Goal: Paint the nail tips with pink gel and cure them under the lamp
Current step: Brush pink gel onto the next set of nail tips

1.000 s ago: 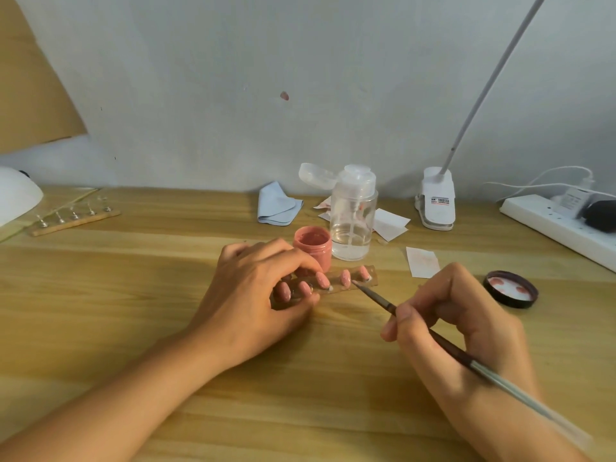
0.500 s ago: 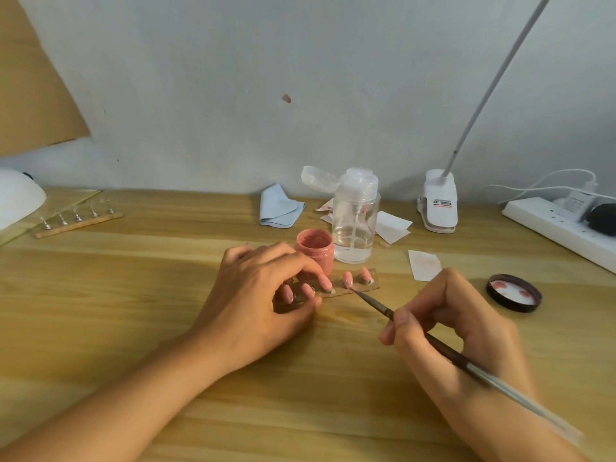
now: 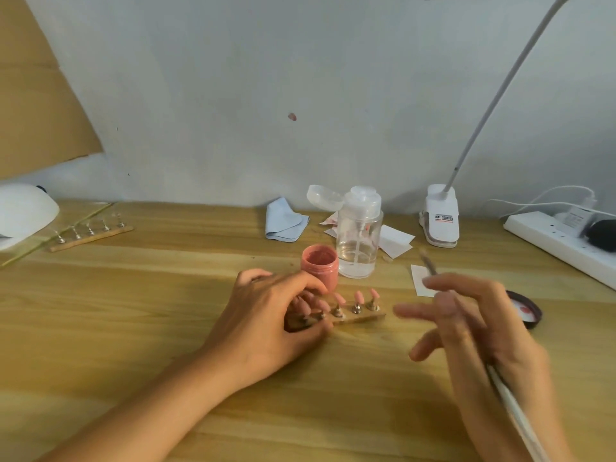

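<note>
A: What is changed on the wooden table [image 3: 133, 311]?
B: The right hand [image 3: 476, 331] is drawn back to the right and blurred. The brush [image 3: 509, 402] is still clasped in it, though several fingers are spread loose. The bristles, laid at the nail tips [image 3: 358, 296] half a second ago, are now lifted well clear of them.
A: And the left hand [image 3: 266, 318]?
B: As before, it is curled round the left end of the holder strip [image 3: 361, 317].
A: Where are the tips found?
B: Three are stood just right of the left fingers and two are half hidden under them. The pink gel jar [image 3: 320, 265] is set just behind.
</note>
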